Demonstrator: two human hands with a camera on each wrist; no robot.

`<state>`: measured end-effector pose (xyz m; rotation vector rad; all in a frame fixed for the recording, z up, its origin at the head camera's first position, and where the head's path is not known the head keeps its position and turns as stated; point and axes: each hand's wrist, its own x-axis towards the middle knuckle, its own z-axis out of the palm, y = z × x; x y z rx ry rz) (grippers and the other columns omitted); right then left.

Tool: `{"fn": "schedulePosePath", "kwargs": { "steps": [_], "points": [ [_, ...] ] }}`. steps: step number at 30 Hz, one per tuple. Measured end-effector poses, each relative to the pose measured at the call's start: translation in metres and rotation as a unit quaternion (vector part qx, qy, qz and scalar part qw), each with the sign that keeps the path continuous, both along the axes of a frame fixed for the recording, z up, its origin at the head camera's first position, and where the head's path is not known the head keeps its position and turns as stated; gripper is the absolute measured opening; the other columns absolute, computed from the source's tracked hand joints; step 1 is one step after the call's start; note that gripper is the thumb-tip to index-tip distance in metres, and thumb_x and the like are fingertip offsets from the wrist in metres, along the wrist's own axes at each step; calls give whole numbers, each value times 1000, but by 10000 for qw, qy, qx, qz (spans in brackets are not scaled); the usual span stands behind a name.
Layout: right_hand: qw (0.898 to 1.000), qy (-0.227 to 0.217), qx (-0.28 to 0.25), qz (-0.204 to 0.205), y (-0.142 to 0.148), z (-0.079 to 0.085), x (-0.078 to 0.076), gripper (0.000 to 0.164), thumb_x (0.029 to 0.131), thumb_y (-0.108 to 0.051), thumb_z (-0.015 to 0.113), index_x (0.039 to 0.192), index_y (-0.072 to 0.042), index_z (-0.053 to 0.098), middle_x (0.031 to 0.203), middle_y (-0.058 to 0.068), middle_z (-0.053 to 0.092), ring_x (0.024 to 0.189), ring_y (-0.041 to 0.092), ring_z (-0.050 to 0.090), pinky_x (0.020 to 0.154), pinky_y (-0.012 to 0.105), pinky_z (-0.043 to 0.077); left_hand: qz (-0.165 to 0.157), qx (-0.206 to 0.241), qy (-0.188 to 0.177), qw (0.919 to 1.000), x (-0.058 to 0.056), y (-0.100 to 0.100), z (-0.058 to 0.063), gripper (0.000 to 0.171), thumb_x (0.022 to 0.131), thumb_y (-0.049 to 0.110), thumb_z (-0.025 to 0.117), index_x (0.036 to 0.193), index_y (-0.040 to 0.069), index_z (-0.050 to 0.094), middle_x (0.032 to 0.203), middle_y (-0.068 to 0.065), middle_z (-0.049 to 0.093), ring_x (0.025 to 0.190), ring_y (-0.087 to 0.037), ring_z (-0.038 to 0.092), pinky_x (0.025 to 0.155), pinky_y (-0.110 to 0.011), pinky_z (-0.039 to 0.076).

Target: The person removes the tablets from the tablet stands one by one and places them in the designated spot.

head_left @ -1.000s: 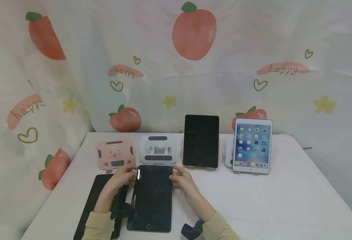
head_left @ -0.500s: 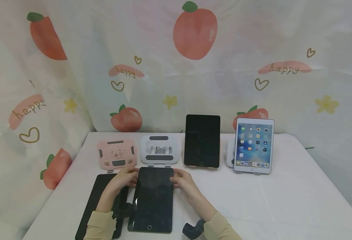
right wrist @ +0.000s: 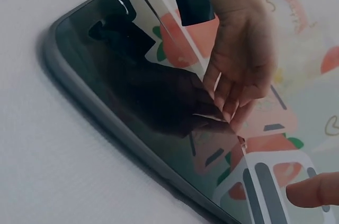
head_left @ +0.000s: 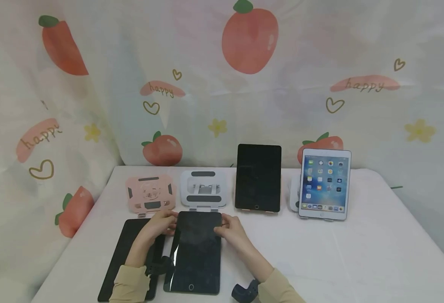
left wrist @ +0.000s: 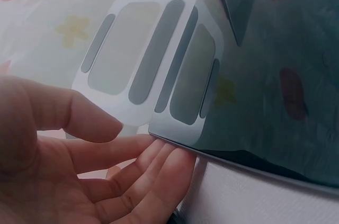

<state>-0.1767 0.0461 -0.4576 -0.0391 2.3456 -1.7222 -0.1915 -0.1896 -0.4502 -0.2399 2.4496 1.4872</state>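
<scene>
A black tablet (head_left: 196, 252) with a round home button lies between the hands, its top edge close to the feet of a white tablet stand (head_left: 204, 188). The left hand (head_left: 158, 227) is at the tablet's upper left corner. In the left wrist view, fingertips (left wrist: 180, 155) touch the corner's edge from below, while the thumb (left wrist: 100, 121) stays off it. The right hand (head_left: 234, 232) holds the upper right side, its thumb overlapping the tablet's edge. Only one fingertip (right wrist: 312, 191) of that hand shows in the right wrist view. The glossy screen mirrors the stand and hand.
Another black tablet (head_left: 120, 256) lies partly under the left forearm. Behind it stands a pink tablet stand (head_left: 151, 194). At the back, a dark tablet (head_left: 258, 179) and a white tablet (head_left: 325, 185) with a lit screen lean upright on stands. A white cloth covers the table (head_left: 377, 252).
The tablet's top edge has come slightly down from the white stand, whose feet now show. Both hands keep their places on it. The head view has shifted a little.
</scene>
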Motion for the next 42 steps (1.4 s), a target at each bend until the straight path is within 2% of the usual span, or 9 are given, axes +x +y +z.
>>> {"fn": "schedulePosePath", "kwargs": {
  "steps": [3, 8, 12, 18, 21, 26, 33, 37, 42],
  "points": [
    [9999, 23, 81, 88, 0, 1, 0, 63, 80, -7, 64, 134, 17, 41, 110, 23, 50, 92, 21, 54, 79, 32, 48, 1, -63, -5, 10000, 1, 0, 1, 37, 92, 6, 42, 123, -11, 55, 101, -18, 60, 85, -20, 59, 68, -31, 58],
    [9997, -12, 175, 181, 1, 3, 1, 64, 83, -11, 63, 136, 15, 40, 112, 23, 50, 95, 23, 54, 86, 42, 48, 2, -99, 45, 9999, 0, 0, 0, 37, 92, 6, 41, 122, -11, 55, 101, -17, 60, 85, -21, 59, 68, -30, 57],
    [9995, -41, 212, 225, 3, 4, 1, 62, 84, -11, 62, 136, 15, 39, 114, 24, 55, 97, 27, 60, 92, 48, 49, 17, -72, 50, 10000, -2, 1, -2, 36, 93, 6, 42, 122, -11, 56, 97, -15, 60, 83, -19, 58, 67, -29, 57],
    [9994, -168, 153, 276, 7, 8, 0, 60, 85, -10, 61, 136, 15, 40, 118, 27, 59, 105, 35, 63, 95, 48, 50, 8, -73, 20, 10000, -2, 3, -1, 37, 93, 7, 42, 122, -11, 55, 96, -14, 59, 82, -19, 58, 67, -28, 57],
    [9994, -292, -16, 185, 9, 11, -2, 59, 85, -9, 61, 136, 14, 41, 125, 32, 54, 111, 40, 60, 93, 44, 53, -11, -99, 54, 9999, -2, 3, 0, 36, 94, 7, 42, 122, -10, 56, 99, -16, 60, 83, -19, 59, 69, -30, 57],
    [9969, -516, -592, 52, 13, 14, -3, 54, 86, -4, 59, 133, 15, 42, 128, 35, 51, 114, 44, 58, 89, 43, 55, -35, -149, 127, 9998, 1, 2, 1, 35, 94, 6, 41, 120, -11, 56, 101, -18, 61, 84, -19, 60, 70, -32, 58],
    [9959, -560, -704, 131, 17, 13, -4, 49, 87, -6, 59, 132, 12, 47, 126, 32, 53, 111, 40, 60, 89, 45, 55, -11, -159, 141, 9998, 1, 1, 0, 35, 95, 8, 43, 121, -9, 57, 102, -18, 62, 84, -19, 61, 70, -32, 58],
    [9960, -432, -755, 187, 22, 13, -6, 43, 88, -6, 57, 127, 11, 50, 116, 27, 57, 103, 32, 62, 86, 46, 56, 56, -88, 193, 9998, 0, 1, 0, 35, 94, 8, 43, 122, -7, 58, 102, -18, 63, 82, -19, 61, 70, -31, 57],
    [9980, -256, -577, 82, 31, 18, -11, 39, 89, -8, 57, 125, 6, 53, 105, 19, 62, 92, 20, 63, 85, 44, 56, 255, 7, 336, 9991, -2, 1, 0, 34, 92, 8, 44, 119, -4, 61, 94, -14, 64, 76, -17, 60, 68, -29, 55]
  ]
}}
